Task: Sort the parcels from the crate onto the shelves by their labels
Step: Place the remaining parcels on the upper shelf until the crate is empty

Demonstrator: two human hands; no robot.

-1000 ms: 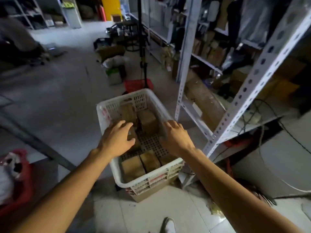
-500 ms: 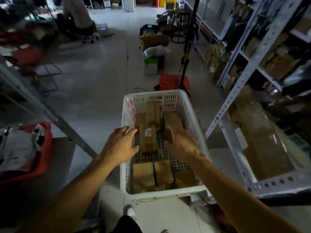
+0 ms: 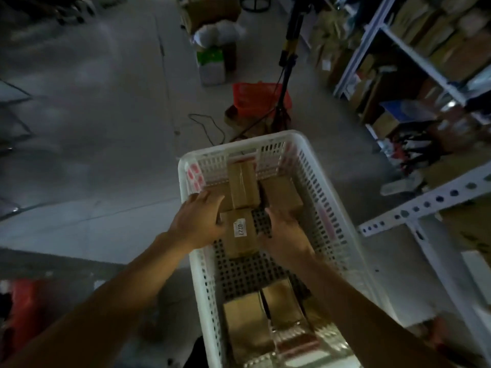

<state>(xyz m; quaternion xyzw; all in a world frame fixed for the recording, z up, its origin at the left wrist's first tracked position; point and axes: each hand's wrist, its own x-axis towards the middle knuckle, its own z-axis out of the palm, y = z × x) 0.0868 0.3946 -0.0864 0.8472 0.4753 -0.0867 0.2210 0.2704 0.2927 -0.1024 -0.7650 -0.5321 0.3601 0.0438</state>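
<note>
Both hands down in the white crate [image 3: 337, 208], bracketing the labelled parcel [image 3: 240, 236] at mid-crate. Left hand [image 3: 198, 221] lies against its 9 o'clock edge, fingers fairly straight and reaching on over a parcel behind; looks like contact, not a wrap. Right hand [image 3: 285, 231] sits at its 3 o'clock side, fingertips curling down by the parcel at 1 o'clock [image 3: 281, 193]; cannot tell if it holds anything. Two-sided approach probably squares the parcel up for a lift with the label [image 3: 240, 228] facing up so it stays readable. Label reads roughly "0227", rotated and blurry, not certain. Taped parcel [image 3: 244, 184] stands at 12 o'clock, more parcels at 6 o'clock [image 3: 245, 322]. Shelves [image 3: 425, 62] at 2 o'clock: no shelf labels legible, dim and smeared. Crate's near end is cut off by the frame.
</note>
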